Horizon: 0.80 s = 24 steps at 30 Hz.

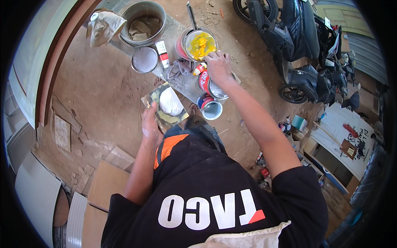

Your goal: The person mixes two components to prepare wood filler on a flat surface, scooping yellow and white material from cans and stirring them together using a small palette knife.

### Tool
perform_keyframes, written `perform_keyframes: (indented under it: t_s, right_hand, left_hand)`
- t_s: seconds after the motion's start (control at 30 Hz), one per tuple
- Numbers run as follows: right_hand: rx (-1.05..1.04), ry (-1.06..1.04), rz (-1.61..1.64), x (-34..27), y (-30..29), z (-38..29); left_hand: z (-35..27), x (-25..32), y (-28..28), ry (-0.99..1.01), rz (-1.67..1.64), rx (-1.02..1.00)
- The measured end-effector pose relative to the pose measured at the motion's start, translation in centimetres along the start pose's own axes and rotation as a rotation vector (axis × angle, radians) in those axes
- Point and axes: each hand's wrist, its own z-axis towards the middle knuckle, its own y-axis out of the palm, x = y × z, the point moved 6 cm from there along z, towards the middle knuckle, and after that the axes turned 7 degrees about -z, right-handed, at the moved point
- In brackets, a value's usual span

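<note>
My left hand (pixel 150 125) grips a small stained board (pixel 164 89) that carries a mound of white putty-like paste (pixel 170 102). Out in front, my right hand (pixel 219 66) has its fingers bent at the near edge of a round lid or shallow dish (pixel 188 46) smeared with thick yellow paste (pixel 201 46). Whether those fingers pinch anything is hidden. Under that lid stands a reddish tub (pixel 180 48), and a dark-handled tool (pixel 191 17) leans at its far side. A yellow-and-red tube (pixel 199 68) lies just left of my right hand. Below the wrist is a red-labelled can (pixel 204 81).
A blue-labelled open can (pixel 212 111) stands near my feet. Along the plank (pixel 178 26) are a grey rag (pixel 180 68), a white-and-red tube (pixel 162 54), a round grey lid (pixel 144 59) and a metal bucket (pixel 159 12). Motorbikes (pixel 297 40) stand at the right.
</note>
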Motion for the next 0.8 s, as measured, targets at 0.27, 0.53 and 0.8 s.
perform_keyframes:
  t_s: [0.27,0.53,0.8]
  right_hand:
    - [0.032,0.097,-0.050,1.5,0.0,1.4]
    - [0.129,0.046,-0.042,1.7,-0.9,2.1]
    - [0.185,0.034,0.155,1.4,-6.2,0.1]
  left_hand:
    - [0.0,0.2,-0.1,-0.007,-0.035,-0.027]
    - [-0.1,0.8,0.7,0.008,-0.022,-0.014]
    - [3.3,0.7,1.0,0.034,0.013,0.000]
